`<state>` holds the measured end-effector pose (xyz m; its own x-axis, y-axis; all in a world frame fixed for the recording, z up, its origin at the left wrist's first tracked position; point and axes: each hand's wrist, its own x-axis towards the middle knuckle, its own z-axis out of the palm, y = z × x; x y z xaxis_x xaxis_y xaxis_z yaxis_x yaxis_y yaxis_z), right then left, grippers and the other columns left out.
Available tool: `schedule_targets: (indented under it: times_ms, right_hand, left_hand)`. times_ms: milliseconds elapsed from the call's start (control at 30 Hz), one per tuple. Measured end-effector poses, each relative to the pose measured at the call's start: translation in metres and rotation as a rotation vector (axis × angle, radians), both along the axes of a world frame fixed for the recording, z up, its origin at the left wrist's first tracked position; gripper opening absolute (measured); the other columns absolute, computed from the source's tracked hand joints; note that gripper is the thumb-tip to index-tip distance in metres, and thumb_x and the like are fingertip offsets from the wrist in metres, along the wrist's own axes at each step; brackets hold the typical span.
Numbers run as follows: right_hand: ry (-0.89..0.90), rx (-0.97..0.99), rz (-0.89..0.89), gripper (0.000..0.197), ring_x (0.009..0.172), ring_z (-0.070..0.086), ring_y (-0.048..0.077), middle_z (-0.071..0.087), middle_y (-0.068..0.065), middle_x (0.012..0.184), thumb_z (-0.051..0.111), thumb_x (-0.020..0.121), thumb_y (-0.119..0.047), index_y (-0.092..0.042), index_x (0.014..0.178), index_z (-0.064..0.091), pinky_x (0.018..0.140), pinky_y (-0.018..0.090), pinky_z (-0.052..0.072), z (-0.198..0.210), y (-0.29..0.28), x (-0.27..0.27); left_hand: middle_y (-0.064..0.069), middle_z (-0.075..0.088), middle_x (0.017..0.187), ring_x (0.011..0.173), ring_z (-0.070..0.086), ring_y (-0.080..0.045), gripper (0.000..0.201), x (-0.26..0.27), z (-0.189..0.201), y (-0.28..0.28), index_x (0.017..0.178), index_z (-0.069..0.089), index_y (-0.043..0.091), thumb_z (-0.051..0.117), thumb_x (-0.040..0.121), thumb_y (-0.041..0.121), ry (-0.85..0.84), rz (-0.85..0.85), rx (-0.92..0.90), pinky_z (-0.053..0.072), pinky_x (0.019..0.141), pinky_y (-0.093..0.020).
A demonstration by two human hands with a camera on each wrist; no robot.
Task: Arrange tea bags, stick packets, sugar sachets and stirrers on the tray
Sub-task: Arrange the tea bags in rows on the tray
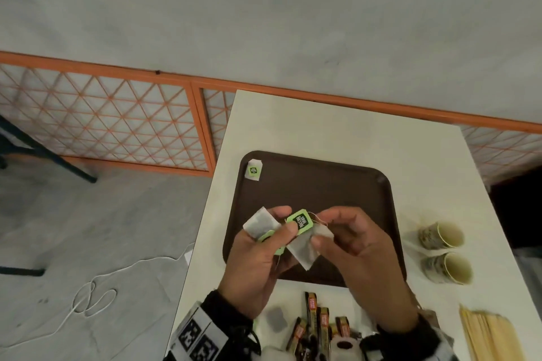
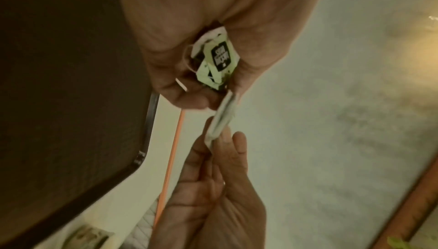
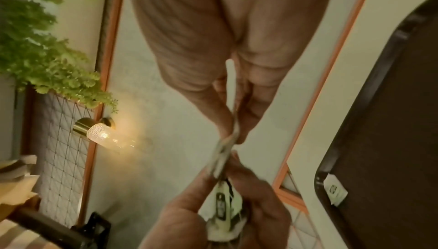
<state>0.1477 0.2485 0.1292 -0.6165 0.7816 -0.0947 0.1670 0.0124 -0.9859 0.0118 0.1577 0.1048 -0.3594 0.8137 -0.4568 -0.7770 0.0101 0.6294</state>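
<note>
A white table (image 1: 337,132) stands against a grey wall with an orange lattice fence (image 1: 117,123) at its foot, and a brown tray (image 1: 322,182) lies flat in the middle of it. Over the tray's near half both hands meet – the left hand (image 1: 258,255) curls round a small bunch of tea bags (image 1: 262,222) with green tags, thumb pressing one green tag (image 1: 300,221), while the right hand (image 1: 352,240) pinches the corner of one tea bag (image 1: 305,249) between thumb and fingertips, its string running back to the bunch. A single tea bag (image 1: 254,170) sits in the tray's far left corner. On the table nearer the person lie stick packets (image 1: 318,322); wooden stirrers (image 1: 492,334) lie at the near right – two paper cups (image 1: 445,252) on their sides are just right of the tray.
</note>
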Motion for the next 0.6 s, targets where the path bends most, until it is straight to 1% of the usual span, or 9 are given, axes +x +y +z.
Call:
schedule_targets:
  times_ms: [33,100,167,233,267,400,467,533,600]
  right_hand:
    - [-0.031,0.002,-0.049,0.030,0.093,0.072,0.017,0.072,0.003,0.099,0.074,0.080,0.003,-0.013,0.103,0.062,0.076,0.028,0.060,-0.001,0.001,0.000]
    - [-0.113,0.056,-0.152,0.036,0.088,0.070,0.012,0.070,-0.002,0.093,0.077,0.078,0.001,-0.020,0.101,0.060,0.075,0.025,0.059,-0.005,0.003,-0.001]
    - [-0.149,0.110,-0.236,0.038,0.083,0.070,0.009,0.068,-0.004,0.087,0.079,0.077,-0.002,-0.026,0.100,0.059,0.073,0.023,0.058,-0.009,0.003,-0.006]
    - [-0.137,0.146,-0.296,0.037,0.080,0.069,0.009,0.068,-0.004,0.084,0.079,0.078,-0.004,-0.026,0.099,0.058,0.071,0.022,0.058,-0.013,-0.002,-0.013]
    - [-0.122,0.150,-0.319,0.035,0.078,0.069,0.009,0.068,-0.003,0.083,0.079,0.078,-0.005,-0.024,0.099,0.059,0.070,0.021,0.058,-0.016,-0.005,-0.017]
    - [-0.018,0.041,-0.376,0.028,0.073,0.067,0.013,0.068,0.000,0.081,0.077,0.079,-0.003,-0.017,0.097,0.062,0.065,0.017,0.055,-0.024,-0.017,-0.032]
    - [0.011,-0.043,-0.376,0.023,0.077,0.068,0.019,0.068,0.003,0.083,0.075,0.081,-0.004,-0.016,0.096,0.063,0.066,0.023,0.057,-0.026,-0.021,-0.038]
    - [0.065,-0.187,-0.382,0.018,0.083,0.071,0.024,0.071,0.007,0.088,0.072,0.084,-0.006,-0.012,0.099,0.064,0.072,0.033,0.060,-0.028,-0.023,-0.041]
    - [0.097,-0.335,-0.372,0.018,0.089,0.073,0.024,0.074,0.007,0.094,0.070,0.086,-0.017,-0.011,0.102,0.066,0.079,0.039,0.060,-0.030,-0.024,-0.043]
  left_hand:
    - [-0.012,0.074,0.095,0.078,0.069,-0.019,0.023,0.000,0.000,0.000,0.100,0.069,0.012,0.071,0.077,0.013,0.044,0.019,-0.023,0.054,0.068,-0.034]
    - [-0.006,0.069,0.079,0.062,0.058,-0.012,0.010,-0.002,0.000,-0.001,0.086,0.074,0.016,0.073,0.077,0.012,0.068,0.076,-0.075,0.047,0.063,-0.030]
    - [-0.004,0.065,0.073,0.058,0.053,-0.010,0.007,-0.003,-0.003,-0.002,0.079,0.075,0.018,0.073,0.079,0.011,0.085,0.118,-0.130,0.044,0.060,-0.028]
    - [-0.005,0.065,0.074,0.058,0.052,-0.010,0.004,-0.002,-0.002,-0.004,0.077,0.076,0.017,0.075,0.077,0.013,0.059,0.126,-0.151,0.043,0.058,-0.028]
    - [-0.005,0.064,0.074,0.058,0.052,-0.010,0.004,-0.001,-0.001,-0.005,0.079,0.076,0.015,0.075,0.075,0.014,0.021,0.121,-0.153,0.043,0.057,-0.028]
    - [-0.005,0.057,0.064,0.059,0.049,-0.011,0.026,0.004,0.002,-0.006,0.094,0.073,0.006,0.076,0.070,0.016,-0.163,0.111,-0.196,0.049,0.057,-0.026]
    - [-0.005,0.058,0.063,0.057,0.048,-0.010,0.036,0.005,0.001,-0.006,0.103,0.070,0.003,0.077,0.069,0.014,-0.242,0.126,-0.208,0.051,0.055,-0.024]
    - [-0.006,0.059,0.063,0.055,0.049,-0.010,0.044,0.004,-0.003,-0.005,0.110,0.067,0.000,0.077,0.069,0.013,-0.276,0.170,-0.227,0.052,0.054,-0.024]
    - [-0.007,0.060,0.065,0.054,0.051,-0.010,0.042,0.003,-0.008,-0.003,0.108,0.066,0.001,0.077,0.070,0.014,-0.292,0.206,-0.231,0.053,0.053,-0.025]
